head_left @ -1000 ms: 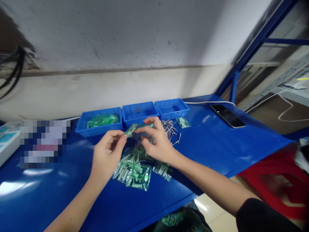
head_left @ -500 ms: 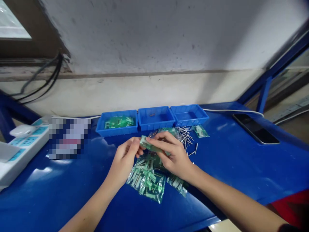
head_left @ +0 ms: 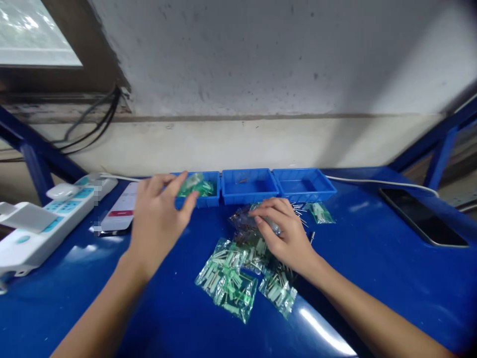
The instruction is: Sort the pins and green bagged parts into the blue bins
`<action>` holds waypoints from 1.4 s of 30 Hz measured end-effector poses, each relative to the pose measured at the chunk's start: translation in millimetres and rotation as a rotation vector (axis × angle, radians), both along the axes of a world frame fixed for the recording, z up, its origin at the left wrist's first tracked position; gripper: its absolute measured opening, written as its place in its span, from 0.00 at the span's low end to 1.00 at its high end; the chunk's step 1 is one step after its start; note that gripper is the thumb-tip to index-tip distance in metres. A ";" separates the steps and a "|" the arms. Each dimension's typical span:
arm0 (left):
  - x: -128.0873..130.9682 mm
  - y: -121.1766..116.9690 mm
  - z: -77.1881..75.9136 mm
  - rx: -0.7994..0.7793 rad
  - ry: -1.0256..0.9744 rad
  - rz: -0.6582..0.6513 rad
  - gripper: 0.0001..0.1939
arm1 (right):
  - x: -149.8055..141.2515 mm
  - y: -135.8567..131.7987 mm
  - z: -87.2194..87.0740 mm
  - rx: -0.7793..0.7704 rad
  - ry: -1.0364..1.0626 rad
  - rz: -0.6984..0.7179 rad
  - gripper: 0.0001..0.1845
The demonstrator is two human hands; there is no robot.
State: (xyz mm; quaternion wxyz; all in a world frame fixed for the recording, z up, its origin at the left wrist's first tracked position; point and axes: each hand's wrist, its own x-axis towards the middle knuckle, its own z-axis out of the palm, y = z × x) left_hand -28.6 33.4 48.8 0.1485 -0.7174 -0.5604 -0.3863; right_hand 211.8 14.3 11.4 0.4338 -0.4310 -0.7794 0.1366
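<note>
My left hand [head_left: 160, 219] is beside the left blue bin [head_left: 201, 201], its thumb and forefinger spread apart with nothing between them. Just past those fingertips, a small green plastic bag [head_left: 194, 180] shows over other green bags in that bin; whether it is resting there is unclear. My right hand [head_left: 286, 231] hovers low over the heap, its thumb and forefinger apart above clear plastic bags [head_left: 244, 221]. Below it lie green bags of white plugs and screws [head_left: 231, 281], and another such bag [head_left: 278, 291]. Loose metal screws [head_left: 300, 211] show partly behind the right hand.
A middle bin [head_left: 249, 199] holds a few small pieces; a right bin [head_left: 305, 196] stands beside it. A green bag [head_left: 320, 213] lies near them. A dark phone [head_left: 423, 216] is on the right, a lit phone [head_left: 119, 211] and white power strip [head_left: 33, 243] on the left.
My hands have parted. The small green bag they held is gone from between them. The left hand moved left to the bin and opened; the right lowered over the heap. The view shifted.
</note>
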 end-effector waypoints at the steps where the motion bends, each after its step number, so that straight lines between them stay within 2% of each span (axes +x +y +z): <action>1: 2.2 -1.9 -3.7 -0.080 0.022 -0.028 0.19 | 3.6 3.0 -1.9 -0.004 -0.015 -0.001 0.11; 2: 5.2 -5.4 -8.9 -0.186 0.028 -0.078 0.19 | 6.4 5.2 -4.1 -0.012 -0.027 0.003 0.11; 4: 11.9 -15.2 -20.6 -0.484 0.059 -0.256 0.20 | 9.0 6.5 -8.3 -0.019 -0.042 0.022 0.11; 6: 16.8 -23.7 -30.4 -0.718 0.093 -0.417 0.20 | 7.2 3.5 -10.2 -0.006 -0.039 0.037 0.11; 8: 19.2 -26.9 -36.4 -0.826 0.066 -0.491 0.18 | 2.4 -2.4 -9.0 0.010 -0.026 0.050 0.11; 11: 19.4 -23.1 -38.9 -0.910 -0.091 -0.460 0.12 | -5.6 -13.3 -4.9 0.006 -0.018 0.096 0.11; 14: 19.1 -18.8 -37.0 -0.909 -0.331 -0.374 0.09 | -10.0 -22.9 -3.9 -0.085 -0.005 0.172 0.12; 17: 23.6 -22.4 -34.1 -0.815 -0.546 -0.345 0.09 | -10.9 -29.5 -5.9 -0.257 0.063 0.191 0.14; 19: 29.4 -28.5 -32.9 -0.783 -0.649 -0.374 0.08 | -10.9 -32.3 -6.5 -0.378 0.155 0.189 0.16; 21: 35.0 -35.0 -33.1 -0.765 -0.702 -0.462 0.05 | -11.0 -33.5 -5.5 -0.489 0.291 0.216 0.18; 23: 38.2 -39.8 -34.5 -0.730 -0.649 -0.570 0.02 | -11.8 -32.9 -3.6 -0.586 0.432 0.258 0.15; 27: 36.3 -42.0 -37.3 -0.682 -0.431 -0.673 0.08 | -16.2 -29.6 -1.9 -0.715 0.612 0.260 0.07; 31: 33.0 -41.0 -37.8 -0.630 -0.308 -0.681 0.11 | -19.8 -30.1 -4.2 -0.762 0.701 0.263 0.19; 32: 32.7 -41.0 -37.7 -0.624 -0.282 -0.675 0.12 | -19.8 -30.8 -4.6 -0.773 0.686 0.280 0.19; 35: 32.7 -41.1 -36.4 -0.661 -0.245 -0.620 0.14 | -17.0 -31.8 -4.5 -0.695 0.573 0.254 0.10; 38: 32.3 -40.5 -34.1 -0.737 -0.294 -0.556 0.10 | -11.0 -29.2 -3.2 -0.399 0.441 0.153 0.07; 40: 31.8 -39.7 -32.7 -0.833 -0.427 -0.569 0.10 | -6.9 -26.9 -2.5 -0.190 0.358 0.126 0.10; 42: 31.9 -39.0 -32.0 -0.937 -0.629 -0.620 0.14 | -4.5 -26.1 -3.0 -0.037 0.263 0.124 0.14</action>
